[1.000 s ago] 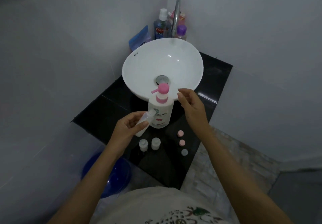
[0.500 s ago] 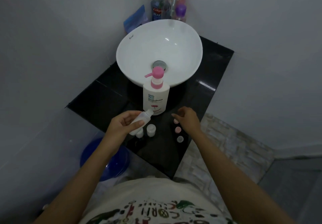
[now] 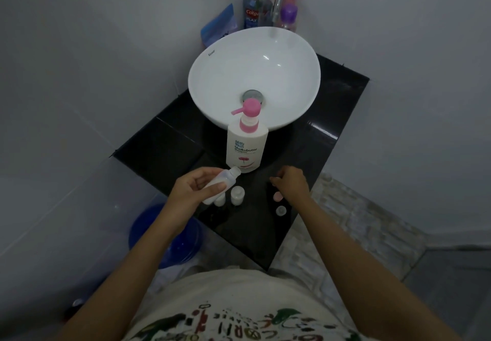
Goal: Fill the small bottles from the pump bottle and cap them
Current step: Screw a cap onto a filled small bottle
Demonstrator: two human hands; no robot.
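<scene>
a: head view has our right hand (image 3: 291, 182) down at the row of caps now; a second ago it was up beside the pink pump head of the pump bottle (image 3: 245, 145). its fingers curl over the farthest cap, which we can't see under them, so we cannot tell whether the grip has closed on it or is only touching.

b: and our left hand (image 3: 191, 190)?

a: its grip is clamped round a small bottle (image 3: 221, 182), tilted, open neck toward the foot of the pump bottle, much as before. so we judge pumping on this one is over and capping comes next, though how full it is doesn't show.

b: what's left?

a: two more small bottles (image 3: 236, 194) stand uncapped just beside our left hand, and a pink cap (image 3: 277, 196) and a pale cap (image 3: 280, 210) lie near our right wrist. most of the job is ahead of us.

b: the surface?

a: glossy black tabletop (image 3: 332, 117), fitted into a corner of pale walls, carrying a white basin (image 3: 225, 69). a mouthwash bottle (image 3: 253, 14) and other toiletries crowd behind the tap. a blue bucket (image 3: 170, 237) sits on the floor below our left arm.
</scene>
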